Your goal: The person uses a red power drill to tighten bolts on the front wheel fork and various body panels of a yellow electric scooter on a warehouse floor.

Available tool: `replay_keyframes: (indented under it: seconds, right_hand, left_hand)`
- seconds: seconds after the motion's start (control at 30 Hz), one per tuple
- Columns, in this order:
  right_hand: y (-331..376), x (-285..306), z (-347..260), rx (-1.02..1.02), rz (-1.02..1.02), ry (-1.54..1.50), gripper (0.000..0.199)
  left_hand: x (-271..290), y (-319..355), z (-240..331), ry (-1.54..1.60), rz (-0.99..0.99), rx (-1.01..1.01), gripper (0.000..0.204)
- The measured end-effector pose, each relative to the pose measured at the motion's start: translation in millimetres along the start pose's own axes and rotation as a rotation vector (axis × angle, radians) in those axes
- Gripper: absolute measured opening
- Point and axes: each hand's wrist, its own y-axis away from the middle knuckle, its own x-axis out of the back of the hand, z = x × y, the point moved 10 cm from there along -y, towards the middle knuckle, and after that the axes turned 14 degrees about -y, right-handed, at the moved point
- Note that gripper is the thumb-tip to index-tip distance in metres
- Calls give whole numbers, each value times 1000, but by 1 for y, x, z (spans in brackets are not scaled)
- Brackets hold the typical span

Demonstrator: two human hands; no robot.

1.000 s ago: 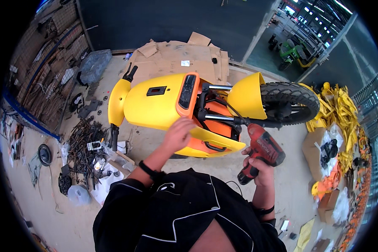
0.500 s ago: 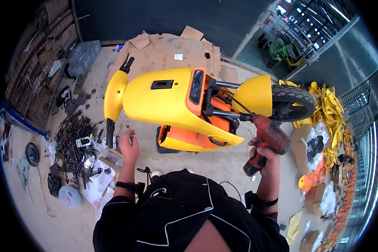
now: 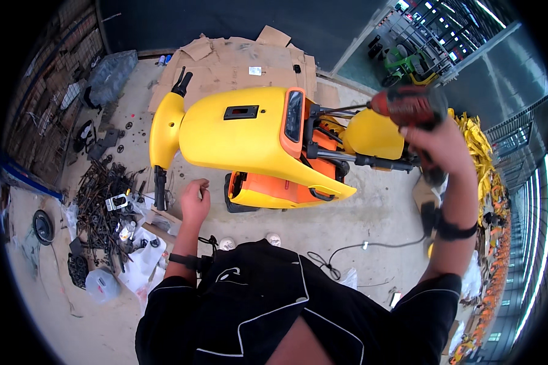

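Red-and-black power drill (image 3: 411,108), gripped in the right hand (image 3: 444,146), appears heavy and rigid, best held by its handle (image 3: 429,163); left hand (image 3: 194,199) empty, loosely curled.

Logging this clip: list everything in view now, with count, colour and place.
Two-wheeler: one, yellow and orange, centre
Power drill: one, red and black, upper right, held
Cardboard: several pieces, brown, floor beyond the two-wheeler
Loose parts: uncounted, mostly dark, floor left
Jug: one, translucent, lower left
Round part: one, black, far left
Yellow heap: uncounted pieces, right
Vehicle: one, green, through the opening, upper right
Shirt: one, black, bottom
Left hand: one, left of centre, nothing visibly held
Right hand: one, gripping the drill
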Motion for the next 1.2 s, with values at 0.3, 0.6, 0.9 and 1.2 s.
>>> replay_keyframes:
  seconds: [0.3, 0.6, 0.9, 1.2]
  right_hand:
    - [-78, -42, -81, 12, -280, 588, 39]
    - [-131, -69, -84, -2, -501, 567, 43]
    - [-131, -86, -72, 39, -470, 615, 38]
    - [-116, -91, -52, 7, -449, 675, 34]
  left_hand:
    - [13, 19, -15, -96, -146, 9, 22]
    - [46, 61, -56, -202, -153, 130, 22]
    - [53, 60, -57, -180, -136, 124, 19]
    - [41, 62, -56, -147, -231, 95, 21]
